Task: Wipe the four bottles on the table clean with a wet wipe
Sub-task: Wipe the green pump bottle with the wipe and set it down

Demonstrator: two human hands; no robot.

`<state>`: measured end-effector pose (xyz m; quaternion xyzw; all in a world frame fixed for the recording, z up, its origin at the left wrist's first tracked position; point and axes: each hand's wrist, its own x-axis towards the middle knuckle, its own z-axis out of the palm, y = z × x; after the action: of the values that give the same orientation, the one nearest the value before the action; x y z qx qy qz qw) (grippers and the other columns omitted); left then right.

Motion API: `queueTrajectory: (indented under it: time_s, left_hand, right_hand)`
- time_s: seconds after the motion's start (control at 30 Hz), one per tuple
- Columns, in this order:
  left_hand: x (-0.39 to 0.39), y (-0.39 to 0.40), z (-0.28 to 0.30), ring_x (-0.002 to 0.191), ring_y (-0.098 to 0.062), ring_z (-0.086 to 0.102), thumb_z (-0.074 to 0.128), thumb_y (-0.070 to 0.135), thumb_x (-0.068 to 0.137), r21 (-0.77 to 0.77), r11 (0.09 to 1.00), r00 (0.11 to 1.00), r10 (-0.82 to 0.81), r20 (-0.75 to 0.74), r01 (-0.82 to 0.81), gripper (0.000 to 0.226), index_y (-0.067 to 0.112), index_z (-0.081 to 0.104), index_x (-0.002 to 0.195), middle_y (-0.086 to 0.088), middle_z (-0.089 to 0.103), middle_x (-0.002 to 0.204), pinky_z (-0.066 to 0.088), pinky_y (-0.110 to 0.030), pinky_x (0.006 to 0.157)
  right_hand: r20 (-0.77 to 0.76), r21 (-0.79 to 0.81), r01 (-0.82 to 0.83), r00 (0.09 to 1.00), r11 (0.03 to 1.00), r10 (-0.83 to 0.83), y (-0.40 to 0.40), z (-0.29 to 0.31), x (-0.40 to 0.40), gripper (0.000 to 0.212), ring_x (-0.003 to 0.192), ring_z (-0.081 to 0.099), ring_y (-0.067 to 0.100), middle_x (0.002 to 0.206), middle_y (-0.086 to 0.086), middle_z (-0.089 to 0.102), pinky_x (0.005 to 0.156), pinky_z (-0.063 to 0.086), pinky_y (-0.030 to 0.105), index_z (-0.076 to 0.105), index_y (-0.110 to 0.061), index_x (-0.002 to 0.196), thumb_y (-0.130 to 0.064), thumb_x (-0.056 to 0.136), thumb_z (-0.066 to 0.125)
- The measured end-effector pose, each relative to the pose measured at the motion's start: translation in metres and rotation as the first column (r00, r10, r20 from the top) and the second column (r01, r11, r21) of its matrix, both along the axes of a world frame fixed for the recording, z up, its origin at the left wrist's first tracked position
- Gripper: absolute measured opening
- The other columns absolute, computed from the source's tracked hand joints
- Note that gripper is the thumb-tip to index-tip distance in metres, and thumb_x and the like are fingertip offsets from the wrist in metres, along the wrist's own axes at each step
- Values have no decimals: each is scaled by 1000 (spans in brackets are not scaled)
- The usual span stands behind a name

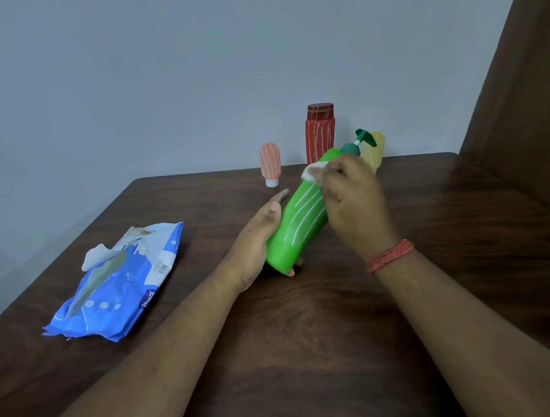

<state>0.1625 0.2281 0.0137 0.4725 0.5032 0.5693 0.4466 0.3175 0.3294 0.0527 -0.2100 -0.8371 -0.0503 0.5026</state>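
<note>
My left hand grips the lower part of a green pump bottle marked with white lines, tilted up and away over the table. My right hand presses a white wet wipe against the bottle's upper side, just below its dark green pump head. Behind them a red bottle with white lines stands upright. A small pink tube stands on its white cap to the left. A yellow bottle is partly hidden behind the pump and my right hand.
A blue pack of wet wipes lies on the left of the dark wooden table, with a wipe sticking out of its opening. A grey wall runs behind the table. A brown curtain hangs at the right.
</note>
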Motion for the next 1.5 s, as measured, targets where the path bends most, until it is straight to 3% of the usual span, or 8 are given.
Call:
queueTrajectory:
  time_s: [0.1,0.2,0.67,0.83,1.0,1.1,1.27,1.5]
  left_hand:
    - [-3,2,-3,74,-41,69,38,61,96,19,999,999,42,8,-42,65,33,32,154,-16,69,117,57,-41,52]
    - [-4,3,-4,76,-42,70,36,62,98,26,998,998,55,-19,-54,64,34,29,155,-16,68,120,57,-40,51]
    - [0,3,-2,92,-32,72,24,70,87,40,991,990,125,70,-128,77,33,36,153,-3,66,131,58,-47,54]
    - [0,6,-2,109,-12,70,20,71,85,49,979,979,195,66,-199,85,25,38,153,13,69,124,59,-40,82]
    - [3,9,0,96,-4,72,11,63,96,23,976,976,216,26,-216,72,26,37,151,18,68,112,63,-34,65]
    - [2,10,-2,98,9,67,6,56,102,41,967,967,251,40,-253,70,19,38,152,19,63,118,57,-19,78]
    - [0,9,-1,100,-14,72,19,74,82,0,967,963,254,94,-255,84,27,42,148,9,66,125,61,-47,64]
    - [-2,5,2,83,-31,72,21,77,83,-73,964,955,264,133,-256,85,14,60,126,-13,73,102,57,-41,53]
  right_hand:
    - [167,65,-66,984,996,54,-9,-1,-2,27,89,56,25,94,11,61,71,50,33,72,-3,111,4,86,66]
    - [13,12,16,1000,1000,-16,-7,2,0,22,85,55,24,90,9,61,70,51,35,73,-3,108,2,88,66]
    - [216,25,-213,955,977,203,-18,-4,-4,19,82,58,26,89,8,61,69,51,36,74,-6,102,0,88,63]
    - [320,-15,-312,899,950,300,-29,-5,-7,19,86,58,25,90,6,61,72,51,36,73,-6,100,-1,86,61]
    - [119,-41,-108,987,993,112,-23,-3,-9,23,81,58,30,88,8,61,67,53,41,74,-7,100,2,84,61]
    - [289,-26,-261,922,965,258,-34,-4,-12,19,81,58,30,89,8,60,66,53,38,73,-7,96,1,83,61]
    - [214,-49,-164,962,985,170,-27,-4,-10,25,82,58,28,90,6,60,67,54,42,74,-9,102,-4,86,55]
    - [299,-53,-240,922,969,245,-28,-6,-8,23,84,58,24,91,3,62,69,52,40,74,-11,105,-3,88,62]
